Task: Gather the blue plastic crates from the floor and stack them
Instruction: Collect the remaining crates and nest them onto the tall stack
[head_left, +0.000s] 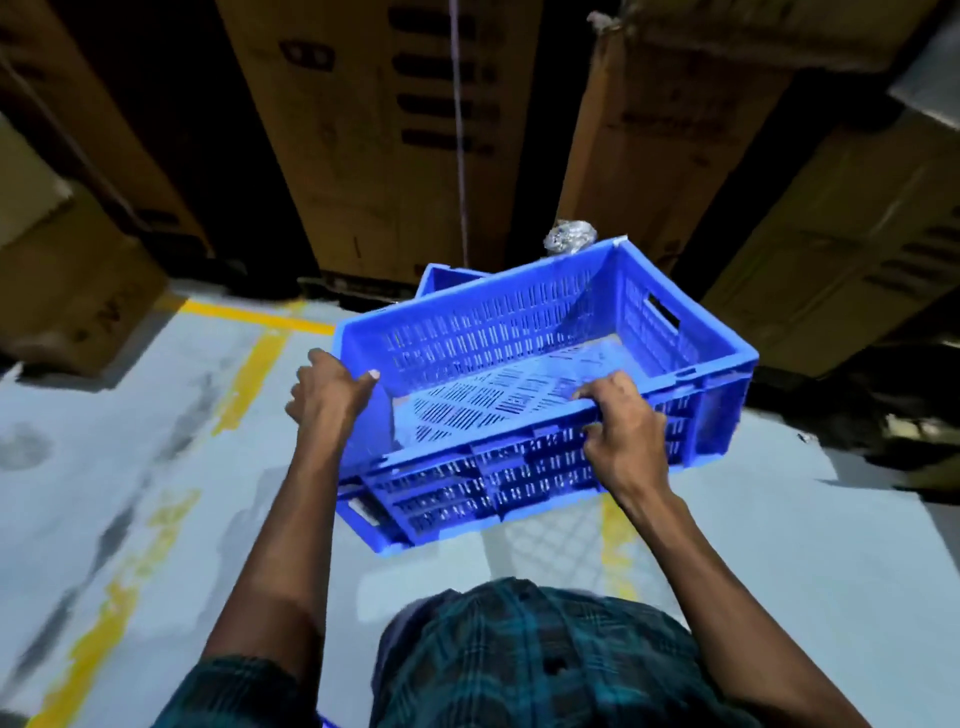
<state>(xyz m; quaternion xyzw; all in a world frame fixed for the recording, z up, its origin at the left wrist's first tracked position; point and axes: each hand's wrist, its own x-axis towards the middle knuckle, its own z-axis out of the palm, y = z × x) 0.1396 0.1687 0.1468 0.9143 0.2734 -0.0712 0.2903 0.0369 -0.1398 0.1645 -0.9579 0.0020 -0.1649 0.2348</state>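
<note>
— Right, nearest first: what have the hands got?

— Both are closed on one blue crate (540, 395), held clear of the floor (156, 467) in front of the checked shirt (519, 660). The left hand (332, 395) wraps the near-left corner of the rim, thumb over the top; the right hand (618, 436) clamps the near long edge, fingers curled under the lip. Each grip is tight on the rim, nothing slack.

— And the crate itself?

— Empty, tilted, its far-right corner riding higher. Just beyond it the corner of a second blue crate (441, 278) shows, low and mostly hidden — likely the one to stack onto, though I can't tell how it sits.

— So how should the set-down go?

— Level the crate first, I'd say, then square its walls with the one beneath before lowering, so the base drops inside the rim rather than perching on an edge. Fingers under the lip should slide out late.

— Anything farther back to mind?

— A crumpled silvery wad (569, 239) just past the far rim, then tall cardboard boxes (374, 130) close behind — little room to overshoot.
</note>
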